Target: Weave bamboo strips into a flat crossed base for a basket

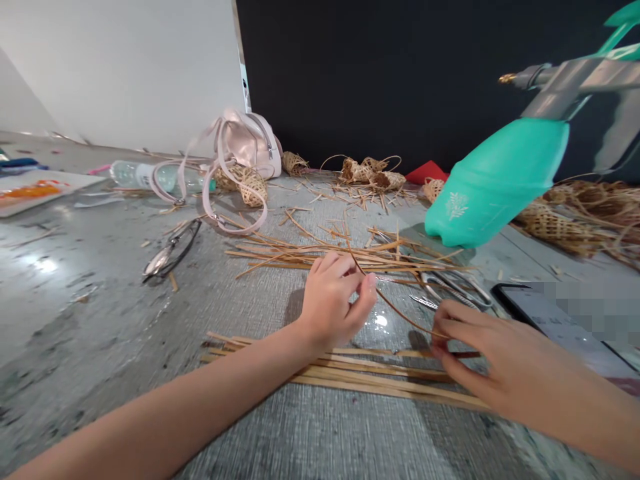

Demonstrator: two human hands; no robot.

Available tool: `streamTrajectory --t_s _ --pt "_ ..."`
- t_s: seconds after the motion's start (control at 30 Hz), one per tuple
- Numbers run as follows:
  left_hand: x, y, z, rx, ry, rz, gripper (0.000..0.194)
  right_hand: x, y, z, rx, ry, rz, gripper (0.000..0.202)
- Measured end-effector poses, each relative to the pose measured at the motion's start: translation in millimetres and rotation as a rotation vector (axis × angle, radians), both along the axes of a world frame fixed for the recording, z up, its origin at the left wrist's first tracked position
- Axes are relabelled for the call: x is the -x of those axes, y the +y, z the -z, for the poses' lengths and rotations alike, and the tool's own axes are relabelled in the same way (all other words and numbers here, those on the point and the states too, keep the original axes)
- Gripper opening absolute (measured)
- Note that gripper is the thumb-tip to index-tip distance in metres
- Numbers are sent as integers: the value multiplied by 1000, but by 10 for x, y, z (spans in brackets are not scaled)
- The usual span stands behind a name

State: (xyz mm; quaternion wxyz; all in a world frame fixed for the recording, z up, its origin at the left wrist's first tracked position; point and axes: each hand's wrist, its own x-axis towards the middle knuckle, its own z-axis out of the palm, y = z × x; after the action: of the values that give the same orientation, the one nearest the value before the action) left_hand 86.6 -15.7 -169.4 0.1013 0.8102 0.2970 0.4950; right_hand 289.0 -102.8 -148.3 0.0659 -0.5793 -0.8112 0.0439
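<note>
Brown strip (400, 312) bowed between right hand (480, 347) and left hand (333, 300), toward the desk's (250, 427) near edge.
Right fingertips pinch it; left thumb and curled fingers hold it farther along. Bending seems in hand, calling for even tension.

Left hand (330, 297) and right hand (493, 350) both bare, slim rounded fingers (361, 309), smooth narrow wrists (306, 339), left forearm (200, 400) slender, bare, widening away from the wrist, right forearm (590, 417) likewise bare, with only a shorter stretch in view.
</note>
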Motion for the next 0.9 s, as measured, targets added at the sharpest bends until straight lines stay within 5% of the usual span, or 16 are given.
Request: streamTrajectory --t_s 0.23,0.4,0.67,0.77,0.9 --pt "10 -2 -1 -67 76 208 36 -31 256 -292 450 481 216 38" --pt "18 -3 -9 -145 215 405 32 75 427 -396 394 531 282 41" --pt "2 -1 13 -136 267 371 9 256 534 -646 328 512 255 50" --pt "-8 -4 3 -125 268 344 12 90 480 -614 314 487 304 48" --pt "-12 -6 -6 -121 274 328 14 -244 310 -367 372 434 333 44"
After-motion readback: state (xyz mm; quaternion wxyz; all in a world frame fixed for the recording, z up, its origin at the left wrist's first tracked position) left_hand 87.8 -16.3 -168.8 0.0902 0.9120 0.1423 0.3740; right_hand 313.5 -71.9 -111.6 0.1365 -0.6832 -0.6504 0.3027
